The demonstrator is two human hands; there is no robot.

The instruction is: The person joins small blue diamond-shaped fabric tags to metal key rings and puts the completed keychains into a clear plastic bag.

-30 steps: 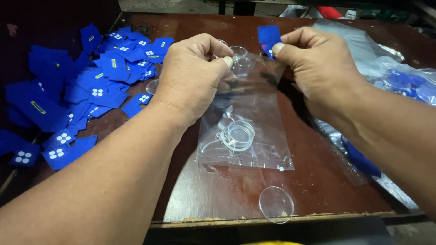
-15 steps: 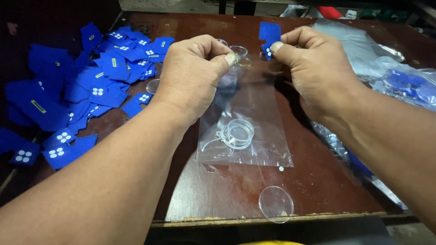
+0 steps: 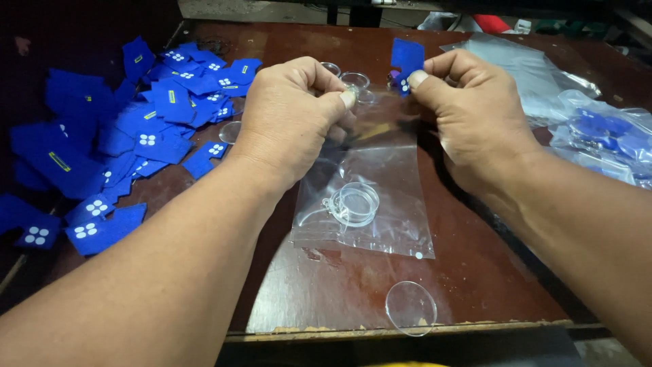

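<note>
Status of the work: the clear plastic bag lies flat on the brown counter, and a round clear ring piece already sits inside it, near the bag's middle. The left hand has its grip pinched together on the bag's upper left edge; the right hand has its grip pinched on the upper right edge, with a small blue fabric tag caught between thumb and fingers. Judged from this, the ring piece is loaded, while the blue tag is not yet inside and the bag's mouth is not yet closed. A loose clear disc rests below the bag at the counter's near edge. A pile of blue fabric tags lies left of the bag; filled bags lie to its right, suggesting further units remain. Compared with the earlier frames, both hands hold the same pinch points, and the bag and ring piece have shifted only slightly.
</note>
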